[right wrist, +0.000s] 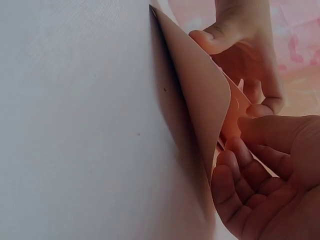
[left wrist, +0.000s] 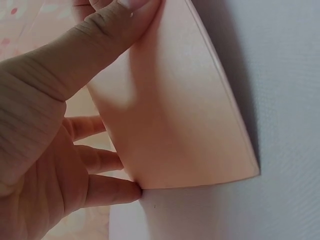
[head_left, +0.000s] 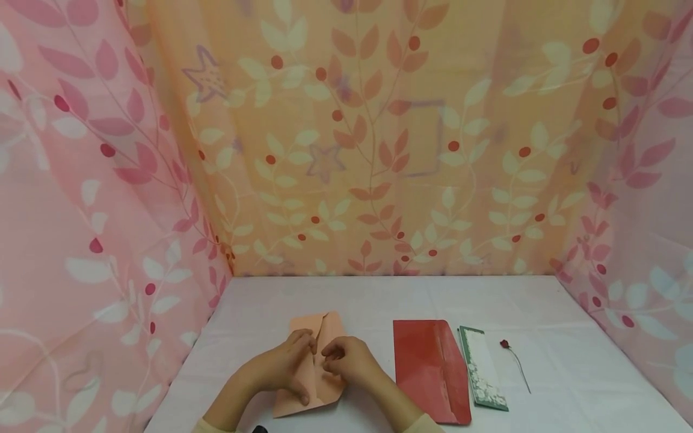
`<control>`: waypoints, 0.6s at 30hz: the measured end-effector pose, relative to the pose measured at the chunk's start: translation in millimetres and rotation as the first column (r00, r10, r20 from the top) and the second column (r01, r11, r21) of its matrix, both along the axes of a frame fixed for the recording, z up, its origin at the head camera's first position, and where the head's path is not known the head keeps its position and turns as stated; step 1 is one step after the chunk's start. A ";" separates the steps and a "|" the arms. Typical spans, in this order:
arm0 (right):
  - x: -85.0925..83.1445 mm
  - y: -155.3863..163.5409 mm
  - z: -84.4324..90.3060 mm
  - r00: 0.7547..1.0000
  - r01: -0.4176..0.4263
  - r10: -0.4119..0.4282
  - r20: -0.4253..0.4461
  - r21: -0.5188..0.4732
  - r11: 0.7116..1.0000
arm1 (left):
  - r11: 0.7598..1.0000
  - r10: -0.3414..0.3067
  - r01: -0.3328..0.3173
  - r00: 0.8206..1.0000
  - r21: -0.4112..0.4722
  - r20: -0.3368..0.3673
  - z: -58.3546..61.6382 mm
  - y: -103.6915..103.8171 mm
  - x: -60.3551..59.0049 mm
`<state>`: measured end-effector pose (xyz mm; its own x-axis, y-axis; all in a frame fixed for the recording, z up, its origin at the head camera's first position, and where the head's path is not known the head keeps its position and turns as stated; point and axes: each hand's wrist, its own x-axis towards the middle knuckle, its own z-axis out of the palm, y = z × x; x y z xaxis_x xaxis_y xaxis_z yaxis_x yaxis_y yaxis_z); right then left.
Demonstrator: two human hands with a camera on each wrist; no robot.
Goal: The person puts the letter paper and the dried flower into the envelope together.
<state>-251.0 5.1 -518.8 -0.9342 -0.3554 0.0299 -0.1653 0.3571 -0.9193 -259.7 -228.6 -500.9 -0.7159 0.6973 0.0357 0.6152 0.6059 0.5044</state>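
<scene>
A peach envelope lies tilted on the white table in the head view, its flap side up and its mouth partly raised. My left hand grips it by its left side, the thumb on the near part and the fingers spread toward the far part. In the left wrist view the thumb of the left hand rests on the envelope's face. My right hand pinches the flap edge with curled fingers. Close up, the right hand has its fingertips at the gap under the bowed flap; anything inside is hidden.
Right of the hands lies a red envelope. Beside it are a green-edged card with white flowers and a small dried red rose on a thin stem. A dark object shows at the bottom edge. Patterned curtains enclose the table.
</scene>
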 end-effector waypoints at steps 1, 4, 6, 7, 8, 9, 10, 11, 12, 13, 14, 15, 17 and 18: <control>0.3 1.4 0.0 1.000 0.003 -0.002 -0.003 0.003 1.000 | 1.000 0.002 -0.002 1.000 -0.003 0.005 0.4 0.5 0.4; 0.9 5.4 0.0 1.000 0.009 -0.009 -0.024 0.019 1.000 | 1.000 0.019 -0.019 1.000 -0.024 0.017 0.9 1.9 1.2; 0.9 7.5 -0.3 0.999 0.013 -0.012 -0.041 0.029 1.000 | 0.999 0.033 -0.032 0.999 -0.038 0.020 0.9 2.6 1.0; 0.8 8.4 -0.6 0.999 0.013 -0.012 -0.049 0.035 0.999 | 0.998 0.041 -0.040 0.999 -0.045 0.021 0.8 2.9 1.0; 0.7 9.4 -0.7 0.998 0.013 -0.011 -0.057 0.041 0.999 | 0.998 0.047 -0.045 0.999 -0.051 0.022 0.6 3.1 0.8; 0.7 10.2 -0.8 0.998 0.015 -0.012 -0.064 0.047 0.999 | 0.997 0.052 -0.051 0.998 -0.056 0.021 0.5 3.2 0.7; 0.9 11.1 -0.9 0.997 0.017 -0.012 -0.073 0.060 0.998 | 0.997 0.058 -0.057 0.998 -0.060 0.020 0.5 3.5 0.8; 1.4 12.1 -0.6 0.997 0.019 -0.013 -0.082 0.072 0.997 | 0.996 0.064 -0.062 0.998 -0.062 0.021 0.5 3.7 1.1; 2.1 13.2 -0.2 0.996 0.019 -0.012 -0.089 0.082 0.996 | 0.996 0.068 -0.067 0.997 -0.063 0.021 0.4 4.0 1.5; 2.8 14.4 0.1 0.995 0.023 -0.013 -0.099 0.095 0.995 | 0.995 0.073 -0.072 0.997 -0.063 0.025 0.4 4.3 2.0; 3.9 15.7 0.9 0.994 0.025 -0.014 -0.108 0.105 0.994 | 0.995 0.078 -0.076 0.997 -0.064 0.028 0.5 4.8 2.5; 5.1 17.1 1.8 0.993 0.028 -0.014 -0.117 0.114 0.993 | 0.995 0.082 -0.080 0.996 -0.065 0.029 0.5 5.2 3.1; 7.7 20.0 3.9 0.992 0.032 -0.015 -0.129 0.128 0.991 | 0.994 0.091 -0.088 0.995 -0.068 0.032 -0.2 5.7 3.8; 9.0 21.4 5.1 0.991 0.033 -0.015 -0.131 0.130 0.991 | 0.993 0.094 -0.092 0.995 -0.072 0.031 -0.5 5.7 4.1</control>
<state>-242.0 26.5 -513.7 -0.9338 -0.3418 0.1058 -0.2700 0.4791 -0.8352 -255.6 -222.9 -501.3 -0.7778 0.6274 -0.0368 0.5375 0.6944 0.4784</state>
